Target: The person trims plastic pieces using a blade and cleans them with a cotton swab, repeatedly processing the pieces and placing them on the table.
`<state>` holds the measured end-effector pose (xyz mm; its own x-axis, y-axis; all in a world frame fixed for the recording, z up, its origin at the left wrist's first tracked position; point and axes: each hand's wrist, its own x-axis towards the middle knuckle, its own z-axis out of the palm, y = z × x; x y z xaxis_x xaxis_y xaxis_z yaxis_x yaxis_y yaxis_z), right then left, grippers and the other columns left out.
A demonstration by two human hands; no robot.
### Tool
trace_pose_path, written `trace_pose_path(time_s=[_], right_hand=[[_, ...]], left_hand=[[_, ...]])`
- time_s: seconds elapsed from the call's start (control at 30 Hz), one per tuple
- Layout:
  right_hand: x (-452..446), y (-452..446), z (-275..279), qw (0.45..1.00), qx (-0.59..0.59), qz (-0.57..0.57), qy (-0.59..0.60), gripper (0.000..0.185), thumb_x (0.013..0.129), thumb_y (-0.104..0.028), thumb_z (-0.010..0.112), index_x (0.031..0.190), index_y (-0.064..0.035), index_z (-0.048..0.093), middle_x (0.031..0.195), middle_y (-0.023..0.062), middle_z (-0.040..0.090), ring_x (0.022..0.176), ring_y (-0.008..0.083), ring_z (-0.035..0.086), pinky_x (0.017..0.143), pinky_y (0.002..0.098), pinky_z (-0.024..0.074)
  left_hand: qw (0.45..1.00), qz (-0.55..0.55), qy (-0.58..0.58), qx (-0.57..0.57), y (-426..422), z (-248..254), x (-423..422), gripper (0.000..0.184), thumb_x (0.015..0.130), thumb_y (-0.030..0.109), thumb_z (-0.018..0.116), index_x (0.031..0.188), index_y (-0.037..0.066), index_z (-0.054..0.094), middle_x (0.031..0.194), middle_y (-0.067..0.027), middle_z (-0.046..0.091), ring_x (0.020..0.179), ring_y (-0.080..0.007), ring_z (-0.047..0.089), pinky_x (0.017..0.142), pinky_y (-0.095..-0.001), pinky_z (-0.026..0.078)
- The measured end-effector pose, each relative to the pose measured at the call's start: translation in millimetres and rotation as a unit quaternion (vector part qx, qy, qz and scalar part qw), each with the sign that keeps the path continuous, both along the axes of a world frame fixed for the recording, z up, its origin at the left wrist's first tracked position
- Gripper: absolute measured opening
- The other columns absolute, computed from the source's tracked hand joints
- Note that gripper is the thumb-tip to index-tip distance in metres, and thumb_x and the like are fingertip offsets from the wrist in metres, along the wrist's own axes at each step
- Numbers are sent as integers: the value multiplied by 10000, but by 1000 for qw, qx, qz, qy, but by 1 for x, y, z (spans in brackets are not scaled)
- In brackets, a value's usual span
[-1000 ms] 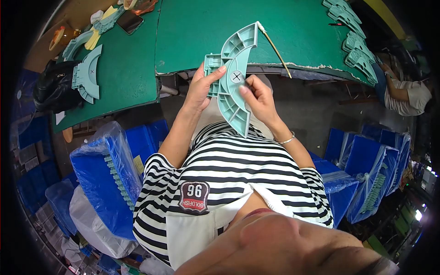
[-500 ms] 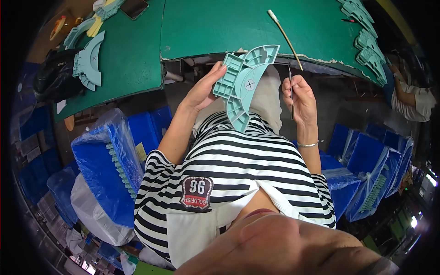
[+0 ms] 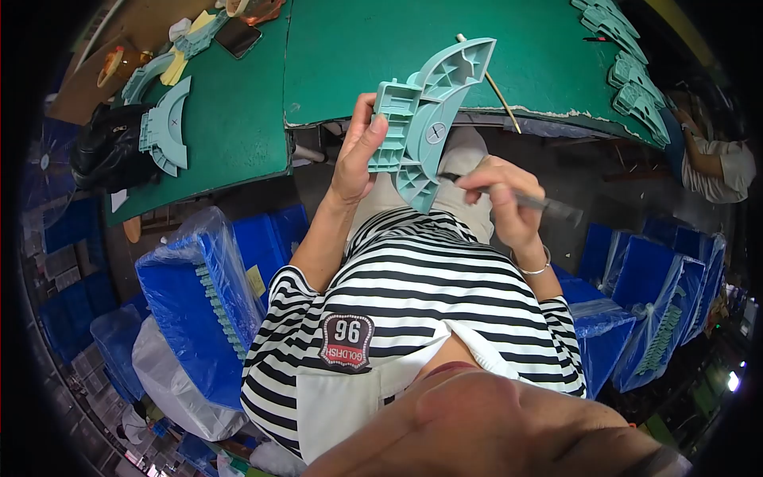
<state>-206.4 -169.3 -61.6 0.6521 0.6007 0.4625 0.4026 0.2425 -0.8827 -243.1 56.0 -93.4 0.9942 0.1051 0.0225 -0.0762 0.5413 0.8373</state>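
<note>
My left hand (image 3: 359,155) is closed on the blocky ribbed side of a mint-green curved plastic part (image 3: 395,127), holding it up in front of my lap. The part is fan-shaped with open ribbed compartments, and its round inset bears an X mark. My right hand (image 3: 509,199) pinches a slim dark pen-like tool (image 3: 548,205), blurred by motion. The tool's tip is at the lower edge of the part; whether it touches I cannot tell. A wooden stick (image 3: 502,97) lies on the green table (image 3: 342,60), its upper stretch partly behind the part.
Similar mint parts (image 3: 636,91) are stacked at the table's right edge. Another part (image 3: 165,127) lies by a black bag (image 3: 107,147) on the left, near a phone (image 3: 238,38). Plastic-wrapped blue bins (image 3: 187,302) stand on both sides. Another person's arm (image 3: 703,163) shows far right.
My right hand has moved left toward the part, and the tool has swung from upright to slanted with its tip at the part. The held part has risen and turned slightly.
</note>
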Motion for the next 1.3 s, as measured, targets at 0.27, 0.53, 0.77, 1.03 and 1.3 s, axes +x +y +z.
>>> trace_pose_path(time_s=[0.27,0.53,0.77,1.03,1.3], right_hand=[[-4,14,14,957,-152,-39,-246,237,736,-8,737,961,2,662,844,95,653,716,220,621,612,312,511],[0,14,18,944,-171,-37,-280,203,751,-50,736,941,-13,673,830,68,646,680,200,602,573,306,498],[1,14,13,942,-177,-33,-284,203,762,-72,728,946,-14,663,813,64,627,673,200,590,564,308,491],[2,15,12,936,-193,-27,-292,209,767,-82,719,951,-12,650,813,61,614,676,199,577,569,313,487],[-2,19,5,930,-201,-31,-305,242,751,-35,721,979,6,651,822,86,627,679,219,601,552,322,491]], left_hand=[[1000,-11,2,1,-2,3,-1,367,972,297,532,1242,66,440,1066,-18,515,995,-67,484,873,-237,403],[997,-8,-10,81,0,-4,0,354,954,304,544,1211,68,479,1038,-24,531,947,-80,466,861,-233,365],[996,-9,-12,88,-3,-2,-1,367,950,318,547,1206,64,484,1050,-36,534,948,-86,465,869,-234,360],[996,-14,-14,91,-5,-3,-1,360,952,315,545,1195,57,486,1055,-38,540,952,-86,470,874,-237,363],[1000,-16,9,3,-13,-5,-4,333,983,272,510,1232,59,451,1079,-36,548,974,-72,509,864,-234,414]])
